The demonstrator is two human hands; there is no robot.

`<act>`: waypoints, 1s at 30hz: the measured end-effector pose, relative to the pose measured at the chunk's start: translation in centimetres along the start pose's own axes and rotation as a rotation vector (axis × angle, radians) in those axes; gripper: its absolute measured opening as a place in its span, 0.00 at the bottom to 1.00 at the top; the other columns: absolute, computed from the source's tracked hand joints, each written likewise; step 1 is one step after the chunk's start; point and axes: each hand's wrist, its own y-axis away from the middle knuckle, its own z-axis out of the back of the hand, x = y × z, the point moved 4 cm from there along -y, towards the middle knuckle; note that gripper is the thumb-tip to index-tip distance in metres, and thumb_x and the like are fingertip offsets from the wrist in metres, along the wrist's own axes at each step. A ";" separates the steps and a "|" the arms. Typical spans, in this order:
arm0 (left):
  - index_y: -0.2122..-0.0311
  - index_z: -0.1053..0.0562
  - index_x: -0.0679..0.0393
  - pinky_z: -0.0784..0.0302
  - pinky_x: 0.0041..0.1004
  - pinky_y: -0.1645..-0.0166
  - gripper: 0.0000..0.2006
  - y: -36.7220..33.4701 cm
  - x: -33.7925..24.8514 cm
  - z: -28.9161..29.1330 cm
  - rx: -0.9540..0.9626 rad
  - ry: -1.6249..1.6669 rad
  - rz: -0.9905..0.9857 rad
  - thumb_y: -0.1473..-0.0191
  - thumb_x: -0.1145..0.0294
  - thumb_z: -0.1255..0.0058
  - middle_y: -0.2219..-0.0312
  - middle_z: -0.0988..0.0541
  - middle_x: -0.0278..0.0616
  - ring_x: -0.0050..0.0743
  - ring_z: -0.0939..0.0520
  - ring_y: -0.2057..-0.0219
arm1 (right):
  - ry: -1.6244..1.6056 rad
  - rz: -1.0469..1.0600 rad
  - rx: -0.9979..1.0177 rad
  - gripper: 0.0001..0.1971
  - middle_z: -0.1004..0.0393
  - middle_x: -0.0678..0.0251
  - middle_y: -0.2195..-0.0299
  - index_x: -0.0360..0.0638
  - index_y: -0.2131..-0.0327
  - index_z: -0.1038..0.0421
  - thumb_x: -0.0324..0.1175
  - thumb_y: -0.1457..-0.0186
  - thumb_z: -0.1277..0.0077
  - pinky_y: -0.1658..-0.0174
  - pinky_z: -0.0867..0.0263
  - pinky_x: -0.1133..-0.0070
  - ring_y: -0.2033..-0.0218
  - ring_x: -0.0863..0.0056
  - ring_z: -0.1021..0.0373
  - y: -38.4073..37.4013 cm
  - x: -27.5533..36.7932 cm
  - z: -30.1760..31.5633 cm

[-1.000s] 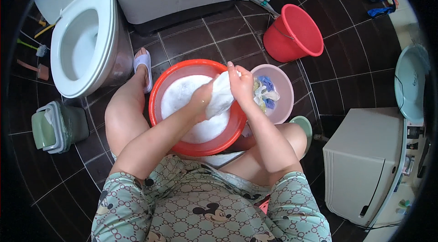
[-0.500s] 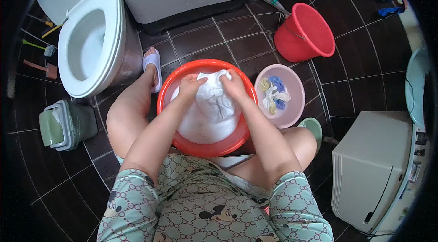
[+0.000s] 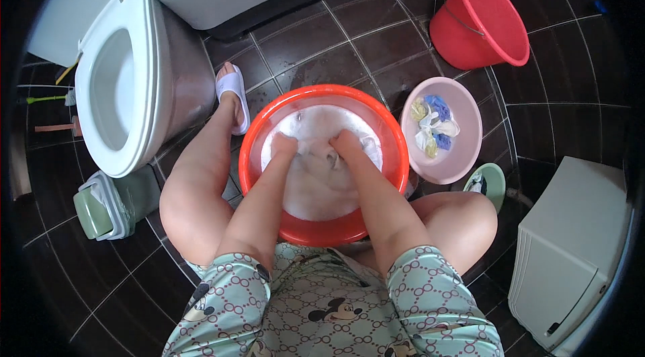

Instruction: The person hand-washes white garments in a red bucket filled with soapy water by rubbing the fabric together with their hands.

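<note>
A red-orange basin (image 3: 322, 232) of sudsy water stands between my bent legs. Wet white cloth (image 3: 322, 175) lies mostly under the cloudy water, its folds showing through the surface. At the left side of the cloth, my left hand (image 3: 285, 146) is dipped in and closed on it, fingertips hidden by the suds. Opposite it, my right hand (image 3: 345, 143) is also partly under water, closed on a gathered fold. White foam (image 3: 326, 115) covers the far part of the water.
Right of the basin is a pink basin (image 3: 474, 130) holding small blue, yellow and white cloth pieces. A red bucket (image 3: 463, 41), green container (image 3: 497, 185) and white cabinet (image 3: 564, 256) stand beyond. On the left are a toilet (image 3: 161, 81) and a lidded green bin (image 3: 138, 192).
Both hands have lowered the white cloth from above the suds into the water, and it is now mostly submerged. The whole view has shifted slightly.
</note>
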 end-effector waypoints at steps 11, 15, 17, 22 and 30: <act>0.72 0.24 0.61 0.26 0.36 0.67 0.12 5.0 -5.2 2.7 0.142 0.860 0.004 0.59 0.64 0.42 0.76 0.22 0.42 0.37 0.20 0.71 | -0.368 0.179 -0.274 0.32 0.28 0.43 0.61 0.29 0.60 0.29 0.55 0.51 0.53 0.52 0.37 0.69 0.56 0.53 0.31 2.9 2.2 4.7; 0.70 0.26 0.61 0.32 0.28 0.71 0.15 7.8 -6.6 3.5 0.352 1.187 0.024 0.56 0.59 0.43 0.79 0.27 0.34 0.24 0.28 0.77 | -0.683 0.343 -0.351 0.24 0.25 0.50 0.68 0.36 0.65 0.28 0.51 0.52 0.49 0.61 0.35 0.71 0.64 0.59 0.28 12.2 9.0 8.2; 0.65 0.28 0.60 0.29 0.28 0.68 0.17 12.4 -9.0 6.0 0.460 1.254 0.043 0.51 0.55 0.48 0.75 0.26 0.36 0.26 0.26 0.75 | -0.596 0.392 -0.495 0.18 0.26 0.54 0.73 0.40 0.70 0.29 0.47 0.54 0.46 0.65 0.35 0.71 0.69 0.60 0.28 18.3 11.8 9.9; 0.60 0.29 0.58 0.26 0.32 0.62 0.15 17.2 -10.4 8.0 0.877 1.552 -0.248 0.45 0.57 0.58 0.71 0.24 0.39 0.32 0.23 0.67 | -0.250 0.687 -0.742 0.14 0.26 0.58 0.77 0.43 0.76 0.30 0.44 0.54 0.45 0.73 0.35 0.68 0.76 0.58 0.29 24.0 13.8 11.0; 0.62 0.29 0.55 0.27 0.35 0.54 0.11 18.9 -11.2 6.0 1.189 1.682 -0.073 0.45 0.61 0.57 0.64 0.24 0.41 0.34 0.23 0.61 | 0.004 0.873 -0.820 0.17 0.30 0.54 0.82 0.43 0.82 0.31 0.43 0.47 0.53 0.76 0.36 0.65 0.80 0.56 0.31 26.2 14.6 12.6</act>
